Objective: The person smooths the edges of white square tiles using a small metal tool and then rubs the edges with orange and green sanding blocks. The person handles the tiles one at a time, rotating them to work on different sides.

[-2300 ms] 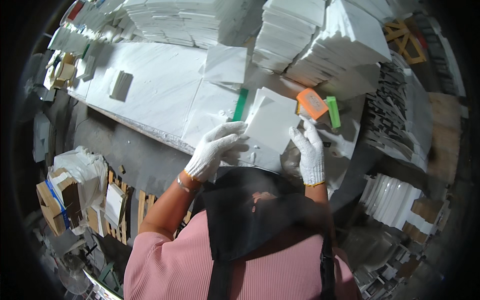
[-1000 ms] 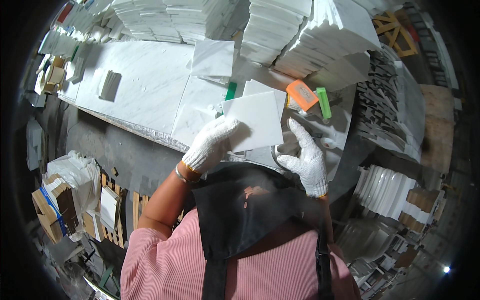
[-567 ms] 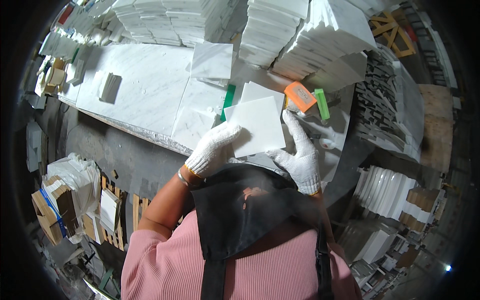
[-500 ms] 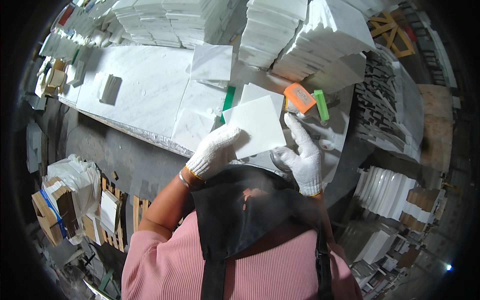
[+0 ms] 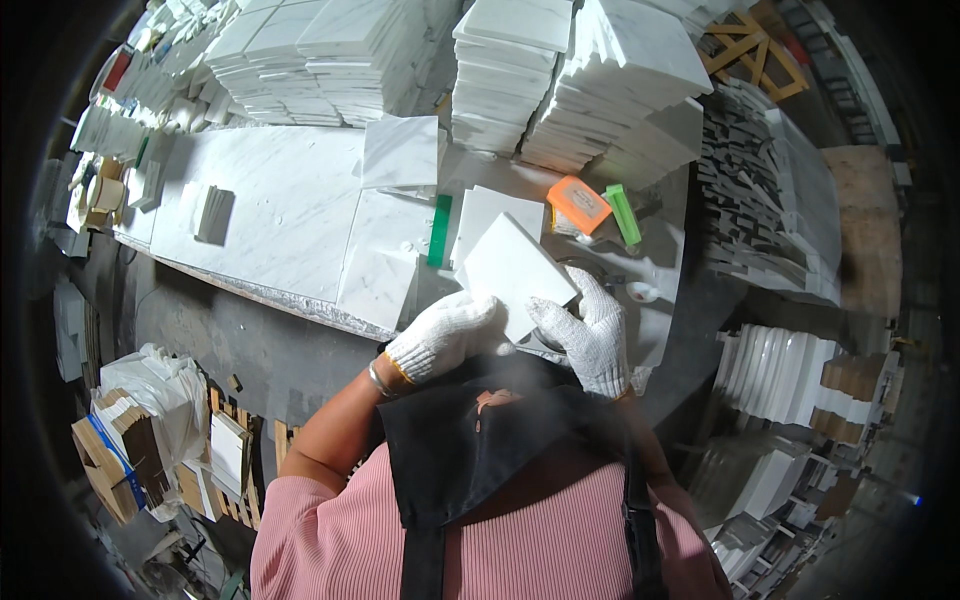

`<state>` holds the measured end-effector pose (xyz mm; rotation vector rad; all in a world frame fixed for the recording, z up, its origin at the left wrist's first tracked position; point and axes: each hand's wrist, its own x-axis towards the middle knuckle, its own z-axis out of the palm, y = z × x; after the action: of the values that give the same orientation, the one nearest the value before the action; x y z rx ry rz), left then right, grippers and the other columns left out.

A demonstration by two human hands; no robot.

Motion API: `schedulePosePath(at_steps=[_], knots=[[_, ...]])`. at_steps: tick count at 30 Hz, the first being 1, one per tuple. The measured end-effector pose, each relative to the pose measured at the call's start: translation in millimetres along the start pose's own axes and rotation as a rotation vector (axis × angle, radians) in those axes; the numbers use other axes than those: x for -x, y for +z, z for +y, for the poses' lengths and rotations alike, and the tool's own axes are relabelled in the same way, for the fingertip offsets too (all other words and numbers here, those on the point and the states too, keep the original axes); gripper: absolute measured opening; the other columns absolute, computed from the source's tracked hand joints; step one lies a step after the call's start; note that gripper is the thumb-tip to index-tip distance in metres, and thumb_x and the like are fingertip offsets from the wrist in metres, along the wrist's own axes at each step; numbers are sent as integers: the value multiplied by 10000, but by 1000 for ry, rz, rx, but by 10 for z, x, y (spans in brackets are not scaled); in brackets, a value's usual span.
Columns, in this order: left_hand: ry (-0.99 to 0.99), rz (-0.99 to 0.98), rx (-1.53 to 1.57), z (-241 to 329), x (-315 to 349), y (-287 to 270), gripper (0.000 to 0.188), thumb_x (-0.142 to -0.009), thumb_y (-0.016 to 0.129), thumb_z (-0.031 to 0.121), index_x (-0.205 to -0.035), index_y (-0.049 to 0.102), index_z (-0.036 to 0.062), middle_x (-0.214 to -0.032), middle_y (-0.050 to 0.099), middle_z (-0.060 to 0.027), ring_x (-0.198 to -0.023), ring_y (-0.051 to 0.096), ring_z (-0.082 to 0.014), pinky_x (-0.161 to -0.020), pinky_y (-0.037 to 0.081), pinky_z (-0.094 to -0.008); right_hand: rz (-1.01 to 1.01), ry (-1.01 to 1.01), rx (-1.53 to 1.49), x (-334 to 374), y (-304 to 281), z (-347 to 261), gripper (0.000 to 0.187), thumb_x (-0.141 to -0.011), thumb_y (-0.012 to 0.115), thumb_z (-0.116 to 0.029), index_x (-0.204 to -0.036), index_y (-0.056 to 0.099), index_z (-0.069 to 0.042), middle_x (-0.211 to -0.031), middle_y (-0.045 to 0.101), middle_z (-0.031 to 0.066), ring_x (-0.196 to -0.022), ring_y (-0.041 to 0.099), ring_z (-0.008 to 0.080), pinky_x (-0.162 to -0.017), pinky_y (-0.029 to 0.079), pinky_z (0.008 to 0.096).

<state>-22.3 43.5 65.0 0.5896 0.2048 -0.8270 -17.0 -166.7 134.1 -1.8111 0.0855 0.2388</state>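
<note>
White tile (image 5: 512,272) is held tilted above the counter (image 5: 270,200), both gloved hands gripping it: left hand (image 5: 445,335) at its lower-left edge, right hand (image 5: 590,335) with fingers (image 5: 545,315) under its lower-right.

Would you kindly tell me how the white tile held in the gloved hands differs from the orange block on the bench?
The white tile is pale, thin and flat; the orange block is bright and thicker. The tile is held tilted above the bench between the left hand and right hand; the block lies untouched on the bench. The tile looks larger. Both are rectangular.
</note>
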Motion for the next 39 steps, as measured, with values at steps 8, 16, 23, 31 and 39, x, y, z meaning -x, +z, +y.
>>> schedulePosePath(at_steps=[8, 16, 23, 31, 39], knots=[[-93, 0, -59, -56, -39, -81, 441, -961, 718, 394, -1203, 625, 37, -1081, 671, -91, -1015, 665, -246, -884, 555, -398, 23, -255, 287, 11, -17, -130, 379, -886, 786, -159, -1186, 669, 42, -988, 722, 146, -793, 705, 179, -657, 571, 300], [-99, 2, -166, 18, -9, -44, 474, -972, 706, 391, -1243, 610, 15, -1108, 677, -109, -1022, 683, -244, -883, 558, -384, 29, -172, 201, 24, -22, -84, 365, -893, 771, -133, -1198, 670, 40, -993, 731, 145, -852, 706, 166, -735, 573, 306], [95, 115, -197, 134, 168, 88, 429, -972, 710, 298, -1270, 600, 8, -1111, 698, -104, -996, 688, -219, -891, 561, -374, 10, 270, -344, 50, -79, -33, 346, -907, 737, -50, -1219, 640, 63, -970, 727, 97, -856, 682, 134, -744, 553, 279], [199, 130, -204, 108, 180, 95, 549, -970, 705, 255, -1414, 524, -13, -1183, 695, -109, -1057, 691, -211, -890, 562, -374, 8, 312, -564, 97, -64, 170, 291, -913, 720, -13, -1175, 641, 86, -1004, 736, 131, -882, 727, 161, -779, 590, 272], [199, 153, -253, 260, 199, 143, 435, -989, 683, 218, -1356, 606, -2, -1152, 729, -107, -1008, 693, -176, -868, 545, -324, -135, 324, -356, 97, -195, 204, 198, -938, 723, -102, -1062, 697, 50, -964, 723, 118, -823, 714, 130, -702, 571, 248]])
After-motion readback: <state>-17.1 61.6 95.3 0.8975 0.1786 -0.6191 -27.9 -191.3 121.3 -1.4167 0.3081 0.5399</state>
